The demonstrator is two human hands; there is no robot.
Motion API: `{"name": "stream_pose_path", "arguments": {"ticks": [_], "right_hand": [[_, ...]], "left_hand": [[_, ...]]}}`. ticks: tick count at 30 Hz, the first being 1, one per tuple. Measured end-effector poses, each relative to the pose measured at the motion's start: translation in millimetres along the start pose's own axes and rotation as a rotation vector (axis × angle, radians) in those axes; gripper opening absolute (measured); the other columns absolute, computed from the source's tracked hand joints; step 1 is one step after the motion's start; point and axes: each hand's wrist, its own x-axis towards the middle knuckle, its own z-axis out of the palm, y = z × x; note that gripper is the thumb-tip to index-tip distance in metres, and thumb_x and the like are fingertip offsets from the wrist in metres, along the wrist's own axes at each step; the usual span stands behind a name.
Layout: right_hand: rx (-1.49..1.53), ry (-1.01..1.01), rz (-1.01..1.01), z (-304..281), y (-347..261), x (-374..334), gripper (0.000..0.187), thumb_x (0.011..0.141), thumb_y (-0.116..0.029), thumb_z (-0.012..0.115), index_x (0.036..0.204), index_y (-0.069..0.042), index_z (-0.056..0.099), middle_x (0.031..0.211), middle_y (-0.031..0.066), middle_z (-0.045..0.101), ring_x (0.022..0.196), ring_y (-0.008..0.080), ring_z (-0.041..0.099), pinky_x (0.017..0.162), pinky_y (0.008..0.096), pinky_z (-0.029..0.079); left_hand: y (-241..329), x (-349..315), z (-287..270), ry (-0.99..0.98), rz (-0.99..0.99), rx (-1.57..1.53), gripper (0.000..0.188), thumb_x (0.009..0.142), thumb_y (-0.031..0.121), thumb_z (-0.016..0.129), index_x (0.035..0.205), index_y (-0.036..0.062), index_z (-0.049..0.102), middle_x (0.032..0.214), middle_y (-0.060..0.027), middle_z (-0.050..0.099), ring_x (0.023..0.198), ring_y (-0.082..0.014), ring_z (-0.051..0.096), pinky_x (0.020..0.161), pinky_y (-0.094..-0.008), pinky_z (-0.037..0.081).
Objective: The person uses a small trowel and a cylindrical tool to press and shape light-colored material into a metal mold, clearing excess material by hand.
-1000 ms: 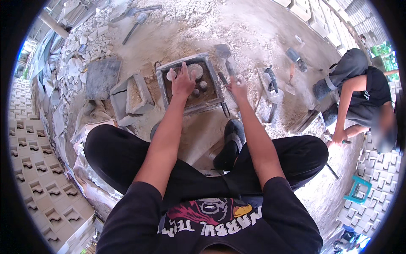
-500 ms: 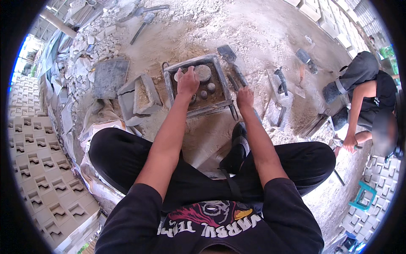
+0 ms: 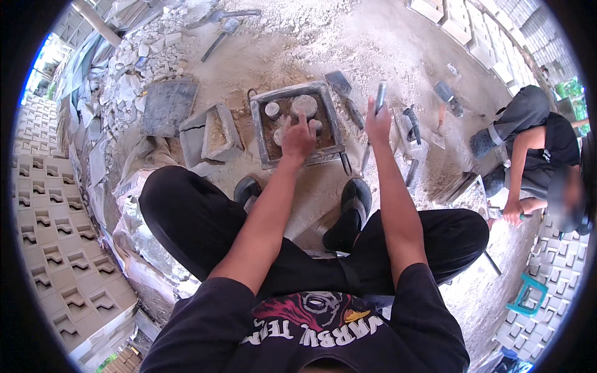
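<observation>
A square metal mould box (image 3: 266, 164) with sand inside stands on the ground in front of me. In it are a large round disc (image 3: 305, 104), a smaller round piece (image 3: 272, 110) and other round pieces partly hidden by my fingers. My left hand (image 3: 298, 140) is over the box with its fingers stretched out, its fingertips at the near side of the disc. To the right of the box, my right hand (image 3: 378, 123) is closed round a metal rod (image 3: 381, 93). The rod stands out above and below the fist, tilted slightly.
Left of the box lie a broken block mould (image 3: 224, 144) and a dark flat plate (image 3: 169, 109). A trowel (image 3: 339, 82), a brush (image 3: 443, 91) and other tools lie to the right. A co-worker (image 3: 528, 143) squats at the far right. Rubble (image 3: 140, 53) is heaped at the back left.
My right hand has come up from the ground with the rod in it. My left hand has moved nearer and right, uncovering the smaller round piece at the left.
</observation>
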Motion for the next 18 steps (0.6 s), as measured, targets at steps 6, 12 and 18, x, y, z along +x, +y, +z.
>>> {"name": "stream_pose_path", "arguments": {"ticks": [6,12,18], "right_hand": [[0.696,-0.022,0.157,-20.3,-105.6,11.8,0.054,0.092,-0.045,0.059,0.052,-0.012,0.043,0.048,-0.0029,0.043,0.042,0.0072,0.041,0.040,0.0270,0.030],[0.809,-0.030,0.058,-21.4,-160.9,-5.3,0.048,0.093,-0.041,0.059,0.058,-0.014,0.040,0.049,-0.0049,0.036,0.039,0.0062,0.034,0.038,0.0257,0.028],[0.639,-0.096,0.025,14.5,-160.6,-12.1,0.046,0.096,-0.036,0.055,0.059,-0.012,0.044,0.048,-0.0046,0.037,0.040,0.0063,0.036,0.039,0.0258,0.029]], "left_hand": [[-52.8,15.2,3.1,0.167,0.104,-0.042,0.033,0.094,0.029,0.043,0.113,0.0039,0.055,0.093,-0.0193,0.065,0.085,-0.0380,0.063,0.092,-0.0461,0.044],[-46.3,11.6,-13.3,0.140,-0.084,-0.167,0.036,0.095,0.029,0.042,0.118,0.0047,0.055,0.129,-0.0140,0.052,0.123,-0.0299,0.046,0.106,-0.0478,0.029],[-49.6,8.1,-6.3,0.069,-0.098,-0.021,0.050,0.095,0.032,0.041,0.137,0.0050,0.040,0.149,-0.0114,0.031,0.142,-0.0260,0.022,0.115,-0.0509,0.009]]}}
